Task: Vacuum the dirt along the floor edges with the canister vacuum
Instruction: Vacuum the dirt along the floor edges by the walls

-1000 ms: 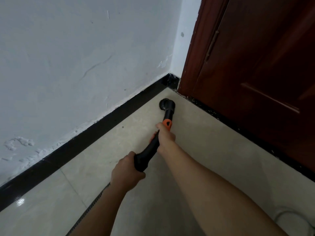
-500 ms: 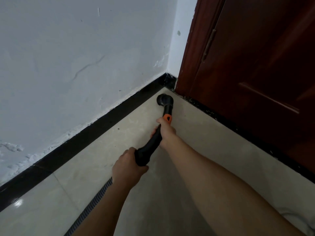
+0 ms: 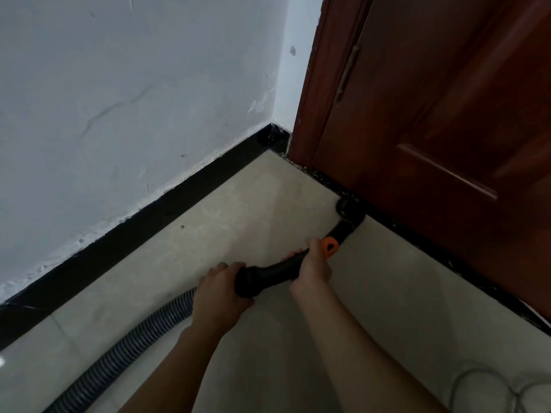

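Nozzle (image 3: 349, 210) touches the floor (image 3: 238, 222) against the dark threshold (image 3: 417, 242) under the door (image 3: 447, 114). My right hand (image 3: 311, 268) wraps the black wand (image 3: 268, 275) beside its orange collar (image 3: 329, 245); my left hand (image 3: 219, 296) grips the wand's rear end, where the ribbed hose (image 3: 134, 341) joins.

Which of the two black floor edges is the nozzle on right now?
The door-side edge, the one on the right: the nozzle sits against it. The wall-side edge on the left lies well clear of it.
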A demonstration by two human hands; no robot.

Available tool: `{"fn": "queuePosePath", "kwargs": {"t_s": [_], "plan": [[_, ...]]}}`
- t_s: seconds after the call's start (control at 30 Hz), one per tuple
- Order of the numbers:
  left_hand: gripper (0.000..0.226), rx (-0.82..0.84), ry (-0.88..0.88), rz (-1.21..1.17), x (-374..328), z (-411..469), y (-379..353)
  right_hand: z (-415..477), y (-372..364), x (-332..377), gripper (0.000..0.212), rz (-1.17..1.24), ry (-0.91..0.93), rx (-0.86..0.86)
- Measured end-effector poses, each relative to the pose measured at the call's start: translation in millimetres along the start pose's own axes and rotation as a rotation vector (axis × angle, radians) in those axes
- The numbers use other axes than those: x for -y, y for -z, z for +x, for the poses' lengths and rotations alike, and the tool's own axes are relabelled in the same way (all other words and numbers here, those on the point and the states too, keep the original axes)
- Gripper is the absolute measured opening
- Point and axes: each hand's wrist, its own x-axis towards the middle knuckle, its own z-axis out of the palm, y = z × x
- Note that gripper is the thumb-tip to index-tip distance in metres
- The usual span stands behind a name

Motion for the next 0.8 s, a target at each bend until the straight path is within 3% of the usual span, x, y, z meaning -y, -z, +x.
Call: {"fn": "queuePosePath", "kwargs": {"t_s": [0.2,0.5,0.67,0.8], "plan": [[0.053,-0.137,0.117,-0.049,7,18,4,9,-52,11,0.016,-0.188,-0.076,0.149],[0.051,-0.191,0.22,-0.108,21,44,6,35,-113,4,0.017,-0.399,-0.117,0.363],[0.051,-0.132,0.238,-0.113,11,55,17,50,-127,5,0.019,-0.442,-0.086,0.366],[0.051,0.08,0.298,-0.009,19,23,25,25,-104,-19,0.018,-0.504,-0.119,0.339]]}}
